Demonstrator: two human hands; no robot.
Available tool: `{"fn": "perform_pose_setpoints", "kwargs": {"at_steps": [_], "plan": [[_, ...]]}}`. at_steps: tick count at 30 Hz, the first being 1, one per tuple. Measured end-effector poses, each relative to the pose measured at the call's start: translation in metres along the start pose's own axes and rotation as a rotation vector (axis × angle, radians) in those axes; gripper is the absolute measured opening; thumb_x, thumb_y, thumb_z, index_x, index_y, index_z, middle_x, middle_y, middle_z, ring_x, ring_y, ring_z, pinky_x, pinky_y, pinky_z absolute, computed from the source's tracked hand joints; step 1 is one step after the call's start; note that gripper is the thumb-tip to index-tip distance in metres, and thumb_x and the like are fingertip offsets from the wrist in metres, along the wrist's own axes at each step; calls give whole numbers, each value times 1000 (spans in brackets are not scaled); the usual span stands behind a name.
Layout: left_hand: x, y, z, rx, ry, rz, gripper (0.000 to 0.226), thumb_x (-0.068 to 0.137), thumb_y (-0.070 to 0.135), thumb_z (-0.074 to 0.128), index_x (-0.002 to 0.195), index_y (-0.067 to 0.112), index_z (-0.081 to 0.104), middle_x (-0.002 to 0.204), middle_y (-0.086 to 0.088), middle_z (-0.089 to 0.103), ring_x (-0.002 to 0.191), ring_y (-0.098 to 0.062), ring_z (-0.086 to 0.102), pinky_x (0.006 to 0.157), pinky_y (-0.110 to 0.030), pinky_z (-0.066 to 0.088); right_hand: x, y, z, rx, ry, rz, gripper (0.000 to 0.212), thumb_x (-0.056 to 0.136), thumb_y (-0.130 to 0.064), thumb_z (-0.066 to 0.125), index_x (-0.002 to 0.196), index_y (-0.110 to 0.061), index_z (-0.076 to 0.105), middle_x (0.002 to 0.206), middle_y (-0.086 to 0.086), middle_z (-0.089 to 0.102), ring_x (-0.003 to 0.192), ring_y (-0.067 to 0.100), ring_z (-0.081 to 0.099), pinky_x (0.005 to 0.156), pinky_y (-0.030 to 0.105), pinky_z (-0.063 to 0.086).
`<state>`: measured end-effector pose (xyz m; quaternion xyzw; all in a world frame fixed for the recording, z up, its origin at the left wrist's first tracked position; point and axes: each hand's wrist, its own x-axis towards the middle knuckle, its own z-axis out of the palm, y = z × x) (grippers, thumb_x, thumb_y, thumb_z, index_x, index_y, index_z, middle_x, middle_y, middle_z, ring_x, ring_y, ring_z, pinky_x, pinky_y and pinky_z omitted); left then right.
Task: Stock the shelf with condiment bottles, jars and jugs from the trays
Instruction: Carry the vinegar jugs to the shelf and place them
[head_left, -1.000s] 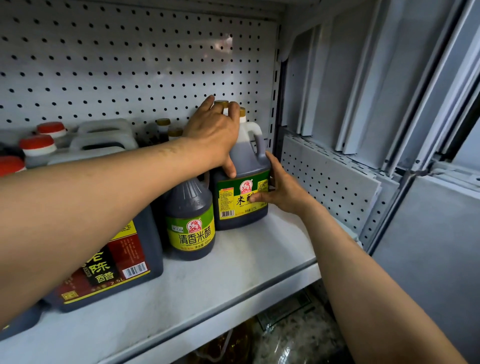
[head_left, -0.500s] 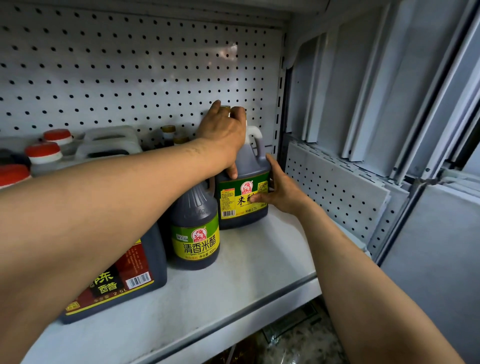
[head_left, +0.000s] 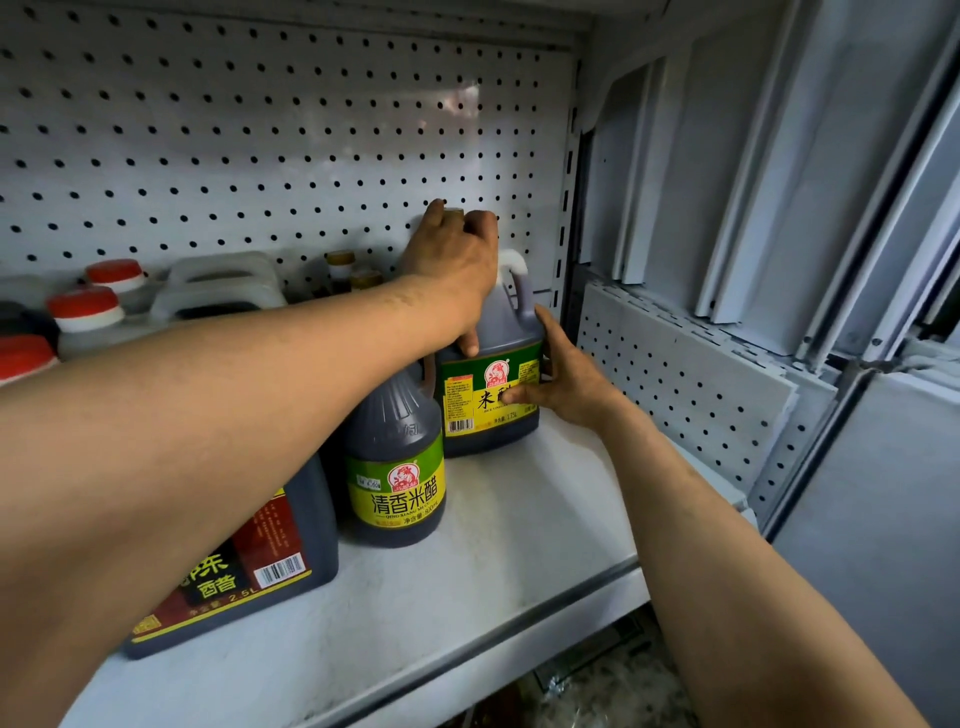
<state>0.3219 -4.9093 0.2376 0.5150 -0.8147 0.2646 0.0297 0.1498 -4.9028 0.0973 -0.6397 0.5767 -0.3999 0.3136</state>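
Note:
A dark rice vinegar jug (head_left: 493, 415) with a green and yellow label and a white handle stands at the back right of the white shelf (head_left: 519, 545). My left hand (head_left: 452, 260) grips its cap and neck from above, thumb down on the shoulder. My right hand (head_left: 566, 384) holds its right side, thumb across the label. In front of it stands a smaller dark vinegar bottle (head_left: 395, 483) with a yellow label. A large square vinegar jug (head_left: 260, 561) with a red and black label sits at the left, partly hidden by my left forearm.
Behind the front row are red-capped jugs (head_left: 88, 312), a white-handled jug (head_left: 218, 286) and gold-capped bottles (head_left: 343, 265) against the pegboard back wall (head_left: 260, 130). Loose white shelf panels (head_left: 691, 374) lean to the right. The shelf's front right surface is bare.
Both hands stay on the back jug; it sits slightly further back toward the pegboard. The camera has shifted a little downward and closer.

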Motion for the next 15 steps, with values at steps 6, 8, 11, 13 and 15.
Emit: {"fn": "perform_pose_setpoints", "kwargs": {"at_steps": [6,8,11,13,15], "plan": [[-5,2,-3,-45,-42,-37,135,37,54,93,139,1,23,138,-23,45,134,-35,35,115,-39,23,-9,-11,2,-90,31,27,120,74,-15,85,156,-38,2,140,1,56,128,19,51,107,48,44],[-12,1,-10,-87,-75,-30,131,44,55,92,141,4,20,139,-21,48,136,-35,35,116,-40,21,-15,-19,4,-139,76,52,116,74,-16,85,157,-32,6,139,5,58,127,25,55,105,47,47],[-21,-7,-22,-214,-181,-56,142,55,58,87,153,8,-2,153,-23,34,146,-37,22,120,-45,15,-27,-33,7,-235,121,96,122,73,-23,87,158,-28,-1,144,10,54,128,30,55,107,47,45],[-31,-19,-34,-314,-172,-67,147,57,57,87,155,14,-14,156,-21,31,145,-38,24,119,-46,23,-35,-46,5,-297,131,107,126,73,-27,87,159,-26,-6,151,10,47,134,31,49,111,47,41],[-45,-33,-50,-387,-65,-48,137,62,55,86,157,18,-5,147,-15,46,135,-36,40,108,-43,38,-47,-66,-5,-398,175,81,124,74,-31,87,159,-24,-3,151,11,46,136,33,47,110,44,40]]}}
